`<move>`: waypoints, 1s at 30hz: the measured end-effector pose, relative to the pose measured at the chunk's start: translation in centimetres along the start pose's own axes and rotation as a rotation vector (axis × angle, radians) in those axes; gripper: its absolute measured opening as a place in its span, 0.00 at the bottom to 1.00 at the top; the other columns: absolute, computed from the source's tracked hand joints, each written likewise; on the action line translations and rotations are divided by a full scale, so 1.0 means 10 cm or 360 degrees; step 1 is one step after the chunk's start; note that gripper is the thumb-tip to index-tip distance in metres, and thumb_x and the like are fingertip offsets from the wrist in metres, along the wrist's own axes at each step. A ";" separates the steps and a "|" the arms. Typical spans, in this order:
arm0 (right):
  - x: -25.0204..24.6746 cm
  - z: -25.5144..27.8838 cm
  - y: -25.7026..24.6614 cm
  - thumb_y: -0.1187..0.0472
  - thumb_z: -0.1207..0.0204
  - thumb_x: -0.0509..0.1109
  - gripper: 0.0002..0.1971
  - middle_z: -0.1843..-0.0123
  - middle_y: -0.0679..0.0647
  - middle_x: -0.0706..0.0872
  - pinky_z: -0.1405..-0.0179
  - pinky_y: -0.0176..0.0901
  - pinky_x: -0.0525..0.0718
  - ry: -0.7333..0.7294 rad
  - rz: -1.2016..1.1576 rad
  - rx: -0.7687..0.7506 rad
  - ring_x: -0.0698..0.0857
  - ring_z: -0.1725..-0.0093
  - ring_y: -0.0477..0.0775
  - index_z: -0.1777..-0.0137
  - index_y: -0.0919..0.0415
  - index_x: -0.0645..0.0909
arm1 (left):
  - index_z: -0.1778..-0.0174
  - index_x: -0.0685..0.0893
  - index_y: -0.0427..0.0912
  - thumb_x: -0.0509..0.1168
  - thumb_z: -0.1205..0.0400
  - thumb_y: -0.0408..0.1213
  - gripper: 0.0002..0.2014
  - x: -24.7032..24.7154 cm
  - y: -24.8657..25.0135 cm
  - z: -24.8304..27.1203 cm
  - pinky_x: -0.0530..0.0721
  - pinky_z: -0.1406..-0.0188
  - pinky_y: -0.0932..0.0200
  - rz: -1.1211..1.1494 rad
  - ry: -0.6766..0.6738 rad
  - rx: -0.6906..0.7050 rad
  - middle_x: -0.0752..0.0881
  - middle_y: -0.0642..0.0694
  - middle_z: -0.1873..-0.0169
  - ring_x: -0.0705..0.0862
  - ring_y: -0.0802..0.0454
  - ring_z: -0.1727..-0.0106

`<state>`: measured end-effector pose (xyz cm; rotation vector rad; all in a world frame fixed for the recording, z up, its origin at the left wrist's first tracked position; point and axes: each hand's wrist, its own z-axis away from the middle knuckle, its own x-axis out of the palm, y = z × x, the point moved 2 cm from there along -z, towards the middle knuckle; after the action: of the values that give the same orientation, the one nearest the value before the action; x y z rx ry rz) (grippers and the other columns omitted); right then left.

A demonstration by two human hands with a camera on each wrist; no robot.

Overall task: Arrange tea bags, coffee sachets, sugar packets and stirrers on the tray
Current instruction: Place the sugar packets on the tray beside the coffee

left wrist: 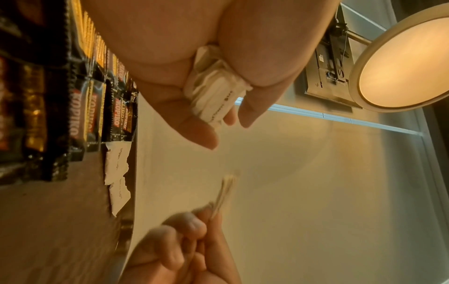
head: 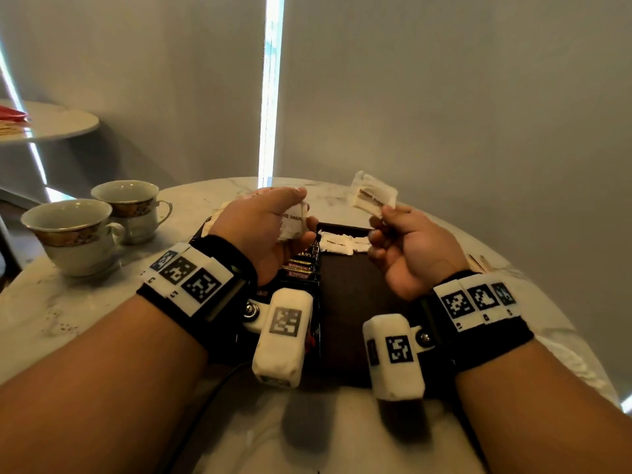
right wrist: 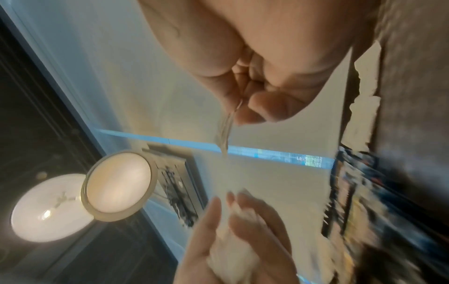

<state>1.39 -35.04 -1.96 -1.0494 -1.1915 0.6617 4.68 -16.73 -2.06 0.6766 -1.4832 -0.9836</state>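
A dark brown tray (head: 345, 302) lies on the marble table in front of me. Black Kopiko coffee sachets (head: 301, 268) are lined up along its left side, and white brown-sugar packets (head: 337, 243) lie at its far edge. My left hand (head: 273, 224) hovers over the sachets and grips a small stack of white sugar packets (left wrist: 213, 92). My right hand (head: 393, 230) is raised over the tray's far right and pinches white sugar packets (head: 372, 195) by their lower edge. In the right wrist view those pinched packets (right wrist: 224, 132) are blurred and seen edge-on.
Two white teacups (head: 73, 234) with gold bands stand at the table's left. Wooden stirrers (head: 478, 261) lie on the table right of the tray. A second round table (head: 61, 121) stands further back on the left. Pale packets (head: 222, 208) lie behind my left hand.
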 end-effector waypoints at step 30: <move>-0.48 -0.88 0.15 0.69 0.15 0.64 0.05 0.61 0.62 0.86 0.77 0.37 0.80 0.0417 0.1212 0.0679 0.85 0.69 0.51 0.48 0.71 0.80 | 0.46 0.81 0.35 0.69 0.17 0.33 0.08 -0.04 0.05 0.00 0.86 0.73 0.60 0.0128 -0.0011 -0.0098 0.82 0.39 0.52 0.87 0.49 0.63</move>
<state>8.57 -41.17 -5.54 -1.1645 -0.3622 1.2576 4.75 -16.17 -1.83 0.5653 -1.4690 -0.9670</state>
